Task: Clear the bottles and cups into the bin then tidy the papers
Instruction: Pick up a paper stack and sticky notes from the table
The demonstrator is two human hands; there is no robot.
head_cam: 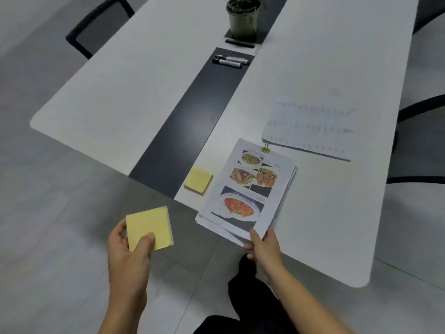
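Print on the clipped stack of white food-photo papers (248,189) is blurred; right hand (263,244) pinches its near corner, left hand (127,254) grips a square yellow sticky-note pad (149,227) off the white table (325,213).

Potted plant (243,19) standing on the dark centre strip (190,124) of the white table (134,85), two markers (230,61) lying just before it, black chairs (96,27) sitting alongside.
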